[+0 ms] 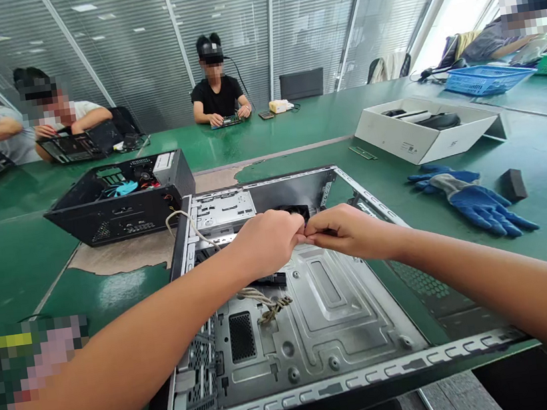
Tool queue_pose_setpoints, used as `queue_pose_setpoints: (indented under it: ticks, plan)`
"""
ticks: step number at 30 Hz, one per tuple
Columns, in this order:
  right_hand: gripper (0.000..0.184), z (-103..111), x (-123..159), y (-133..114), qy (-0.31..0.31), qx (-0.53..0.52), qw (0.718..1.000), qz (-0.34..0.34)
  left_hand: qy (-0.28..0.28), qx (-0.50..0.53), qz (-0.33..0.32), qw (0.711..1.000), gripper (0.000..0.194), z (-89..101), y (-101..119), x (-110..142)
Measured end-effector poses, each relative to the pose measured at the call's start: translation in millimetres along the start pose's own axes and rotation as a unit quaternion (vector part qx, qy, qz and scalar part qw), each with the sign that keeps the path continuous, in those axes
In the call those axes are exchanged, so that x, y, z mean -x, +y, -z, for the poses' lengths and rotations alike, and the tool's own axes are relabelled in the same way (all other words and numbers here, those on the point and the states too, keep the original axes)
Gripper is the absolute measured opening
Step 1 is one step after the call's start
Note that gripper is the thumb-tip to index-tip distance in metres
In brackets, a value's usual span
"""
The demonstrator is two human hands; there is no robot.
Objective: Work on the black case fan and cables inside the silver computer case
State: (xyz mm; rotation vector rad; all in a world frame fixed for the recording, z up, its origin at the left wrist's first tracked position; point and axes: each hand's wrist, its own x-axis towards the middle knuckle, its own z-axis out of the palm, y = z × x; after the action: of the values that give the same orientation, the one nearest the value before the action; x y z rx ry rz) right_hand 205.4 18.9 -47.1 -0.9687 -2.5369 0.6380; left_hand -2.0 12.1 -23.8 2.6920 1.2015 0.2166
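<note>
Head view: open metal PC case [335, 291] lies on the green table [285, 137], under both hands. Left hand [273, 242] and right hand [350, 230] meet at pinched fingertips; can't tell if they grasp anything. Cable bundle [276, 308] inside case. Blue gloves [482, 204] right of it.

metal case [317, 307], glossy tabletop [294, 135], cloth gloves [475, 202]

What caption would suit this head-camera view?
Left fingers and right fingers meet over an open computer case at a green table.
</note>
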Motion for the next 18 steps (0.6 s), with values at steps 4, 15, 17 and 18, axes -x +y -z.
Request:
queue_pose_setpoints:
  ticks: [4, 15, 17, 18]
  plan:
    - [0.025, 0, 0, 1, -0.001, 0.001, 1.000, 0.001, 0.007, 0.004, -0.007, 1.000, 0.022, -0.4, 0, 0]
    - [0.029, 2, -1, -2, -0.004, 0.013, 0.999, -0.034, 0.055, 0.080, -0.035, 0.995, 0.014, -3.5, -11, -2]
    - [0.030, 1, -1, -1, -0.007, 0.013, 1.000, -0.024, 0.047, 0.074, -0.026, 0.996, 0.016, -3.3, -10, -2]
    - [0.030, 1, -1, -1, -0.007, 0.012, 1.000, -0.019, 0.041, 0.068, -0.022, 0.997, 0.015, -3.3, -9, -1]
